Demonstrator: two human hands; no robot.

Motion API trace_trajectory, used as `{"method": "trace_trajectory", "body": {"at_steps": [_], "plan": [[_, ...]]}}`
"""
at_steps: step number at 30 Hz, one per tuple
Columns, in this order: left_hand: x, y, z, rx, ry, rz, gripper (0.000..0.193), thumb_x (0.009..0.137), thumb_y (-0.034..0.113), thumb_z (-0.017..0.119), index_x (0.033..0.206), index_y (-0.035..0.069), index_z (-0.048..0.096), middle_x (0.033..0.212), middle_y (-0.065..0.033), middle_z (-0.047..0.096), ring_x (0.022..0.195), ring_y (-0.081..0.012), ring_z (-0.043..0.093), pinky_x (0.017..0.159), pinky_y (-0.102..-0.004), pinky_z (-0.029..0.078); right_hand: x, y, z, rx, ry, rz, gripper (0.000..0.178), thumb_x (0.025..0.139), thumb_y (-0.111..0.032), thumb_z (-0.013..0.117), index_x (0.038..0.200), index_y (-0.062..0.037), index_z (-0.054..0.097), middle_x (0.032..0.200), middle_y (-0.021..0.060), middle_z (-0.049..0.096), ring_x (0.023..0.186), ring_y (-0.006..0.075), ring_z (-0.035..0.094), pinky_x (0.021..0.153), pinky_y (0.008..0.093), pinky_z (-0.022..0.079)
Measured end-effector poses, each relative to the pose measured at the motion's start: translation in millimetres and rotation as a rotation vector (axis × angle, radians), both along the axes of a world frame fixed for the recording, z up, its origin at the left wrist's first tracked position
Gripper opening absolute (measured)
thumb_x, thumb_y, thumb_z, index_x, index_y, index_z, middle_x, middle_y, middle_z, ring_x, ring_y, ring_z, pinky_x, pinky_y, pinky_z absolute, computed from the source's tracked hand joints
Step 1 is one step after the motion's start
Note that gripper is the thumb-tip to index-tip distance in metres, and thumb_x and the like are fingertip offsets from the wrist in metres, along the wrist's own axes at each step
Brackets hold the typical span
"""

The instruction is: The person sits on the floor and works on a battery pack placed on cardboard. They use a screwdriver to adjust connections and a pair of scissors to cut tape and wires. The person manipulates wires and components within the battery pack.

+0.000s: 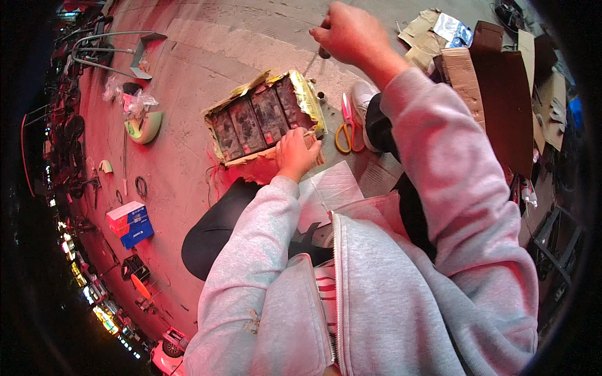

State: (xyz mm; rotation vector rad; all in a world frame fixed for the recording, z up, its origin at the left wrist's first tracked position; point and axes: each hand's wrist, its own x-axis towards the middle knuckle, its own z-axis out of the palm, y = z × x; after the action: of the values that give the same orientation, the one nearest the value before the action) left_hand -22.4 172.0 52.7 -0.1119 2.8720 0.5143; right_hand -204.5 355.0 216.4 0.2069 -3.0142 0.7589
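Floor [182,169]: worn grey concrete, paler band [216,44] across the far part. Red light tints it, strongest on the left; far right reads more neutral. Dark clutter [72,125] lines left edge, too dim to sort. Beyond: black, with small bright lights and a yellow lit panel [105,321]. White vehicle [167,360] at near-left corner. Cardboard [508,106] along right edge.

A grey zip-front jacket [395,282] is covering a red-marked shirt [326,289]. Black trousers [215,227] and a white shoe [362,100] are showing.
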Motion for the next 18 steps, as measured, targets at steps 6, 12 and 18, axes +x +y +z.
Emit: {"method": "trace_trajectory", "body": {"at_steps": [6, 12, 18], "plan": [[11.8, 2.8, 0.0, 0.052, -0.032, -0.006, 0.040, 0.078, 0.032, 0.077, 0.106, 0.010, 0.060, 0.108, -0.0100, 0.063, 0.107, -0.0305, 0.059, 0.094, -0.0448, 0.043, 27.6, 18.0, -151.8, -1.150, -0.669, -0.663, 0.035, 0.093, -0.033, 0.068, 0.088, 0.0020, 0.066, 0.075, 0.0088, 0.064, 0.057, 0.0179, 0.059, 0.047, 0.0316, 0.046], [31.2, -2.8, -2.8, 0.102, 0.005, -0.039, 0.064, 0.082, 0.027, 0.074, 0.139, 0.011, 0.050, 0.137, -0.0134, 0.053, 0.133, -0.0302, 0.043, 0.116, -0.0465, 0.027, 73.8, 20.1, -260.1, -1.313, -0.831, -0.769, 0.028, 0.099, -0.034, 0.059, 0.104, -0.0067, 0.062, 0.082, 0.0028, 0.060, 0.066, 0.0148, 0.055, 0.057, 0.0305, 0.048], [37.0, -7.6, -3.7, 0.091, 0.009, -0.103, 0.076, 0.082, 0.026, 0.074, 0.148, 0.013, 0.039, 0.144, -0.0147, 0.046, 0.139, -0.0324, 0.036, 0.118, -0.0483, 0.022, 87.7, 21.9, -325.3, -1.321, -0.757, -0.739, 0.035, 0.097, -0.030, 0.060, 0.122, -0.0059, 0.058, 0.093, 0.0056, 0.062, 0.074, 0.0179, 0.059, 0.063, 0.0332, 0.051]]}}
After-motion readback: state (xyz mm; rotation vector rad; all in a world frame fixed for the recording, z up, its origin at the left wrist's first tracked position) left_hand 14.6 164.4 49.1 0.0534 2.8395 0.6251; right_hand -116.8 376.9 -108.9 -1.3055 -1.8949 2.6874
